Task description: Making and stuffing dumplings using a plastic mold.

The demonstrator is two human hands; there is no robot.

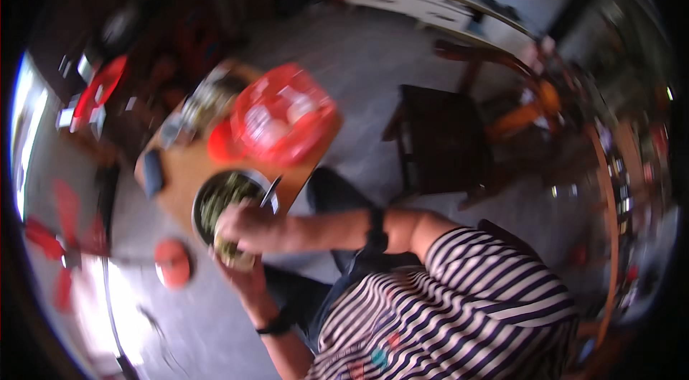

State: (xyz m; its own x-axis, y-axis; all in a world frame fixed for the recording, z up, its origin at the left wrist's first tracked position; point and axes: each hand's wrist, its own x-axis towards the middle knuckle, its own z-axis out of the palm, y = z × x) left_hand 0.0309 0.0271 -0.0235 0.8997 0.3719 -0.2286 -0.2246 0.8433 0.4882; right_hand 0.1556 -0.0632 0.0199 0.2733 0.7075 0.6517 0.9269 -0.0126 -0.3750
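Observation:
My left hand (pixel 245 278) holds a pale, round piece that looks like a dough wrapper (pixel 242 262), with green filling on it. My right hand (pixel 253 226) is bent over that piece, its fingers at the upper edge. Blur hides whether those fingers grip anything. Just beyond both hands, a metal bowl (pixel 196 199) of chopped green filling (pixel 226 194) stands on the corner of a wooden table (pixel 175 186). A utensil with a dark handle (pixel 271 191) sticks up beside my right hand, over the bowl's rim; its lower end is hidden.
A red plastic bag (pixel 290 116) with pale round things inside lies on the table by a red object (pixel 225 142). A dark phone-like object (pixel 154 173) sits at the edge. A red-bladed fan (pixel 67 251), red stool (pixel 172 263) and dark wooden chair (pixel 444 138) stand around.

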